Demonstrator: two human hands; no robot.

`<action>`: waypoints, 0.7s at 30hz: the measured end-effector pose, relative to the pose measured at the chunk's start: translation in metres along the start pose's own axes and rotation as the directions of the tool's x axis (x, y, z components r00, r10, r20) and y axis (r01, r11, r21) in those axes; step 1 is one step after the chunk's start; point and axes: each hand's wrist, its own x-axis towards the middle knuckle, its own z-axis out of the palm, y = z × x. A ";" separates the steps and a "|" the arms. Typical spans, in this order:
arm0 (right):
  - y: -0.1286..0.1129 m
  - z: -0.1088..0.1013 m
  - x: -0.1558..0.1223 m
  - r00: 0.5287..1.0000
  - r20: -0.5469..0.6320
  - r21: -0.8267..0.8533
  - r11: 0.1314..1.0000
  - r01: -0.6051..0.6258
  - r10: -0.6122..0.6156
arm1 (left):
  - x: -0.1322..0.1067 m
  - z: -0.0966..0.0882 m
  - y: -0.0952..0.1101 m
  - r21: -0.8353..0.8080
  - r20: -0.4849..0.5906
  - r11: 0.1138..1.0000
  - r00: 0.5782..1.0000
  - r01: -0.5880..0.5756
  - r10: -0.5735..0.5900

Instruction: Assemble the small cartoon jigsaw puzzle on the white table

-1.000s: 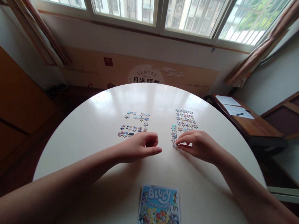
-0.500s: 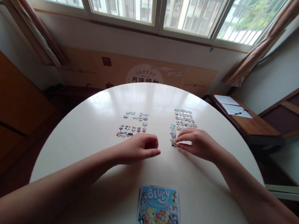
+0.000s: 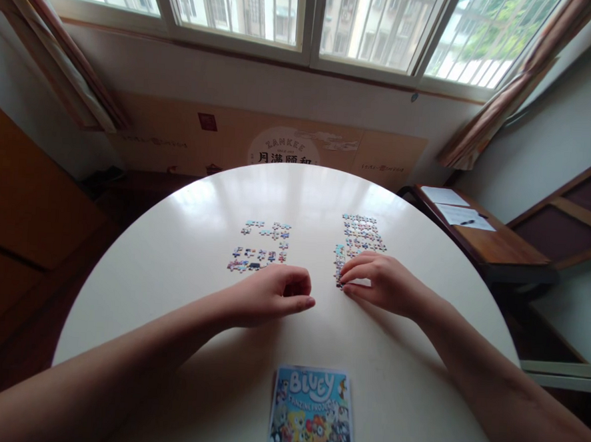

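Observation:
On the round white table (image 3: 181, 287) lie two groups of small jigsaw pieces. The left group (image 3: 261, 249) is loosely spread; the right group (image 3: 361, 235) is partly joined into a block. My left hand (image 3: 271, 294) rests on the table just below the left group, fingers curled into a loose fist; whether it holds a piece is hidden. My right hand (image 3: 379, 283) sits at the lower left corner of the right group, thumb and fingers pinched at the pieces on its edge. A colourful "Bluey" puzzle card (image 3: 312, 415) lies near me at the table's front.
A window and curtains run along the far wall, with flattened cardboard (image 3: 284, 147) leaning below it. A wooden side table (image 3: 504, 250) with papers and a pen stands to the right. A wooden cabinet (image 3: 20, 217) is at the left.
My right hand has crept a little left and up along the edge of the right group. The view has shifted slightly; my left hand stays put.

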 end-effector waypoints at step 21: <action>0.003 -0.003 0.001 0.999 -0.029 -0.075 0.997 0.013 -0.015 | 0.000 0.000 0.002 0.013 0.009 1.000 1.000 0.008 -0.008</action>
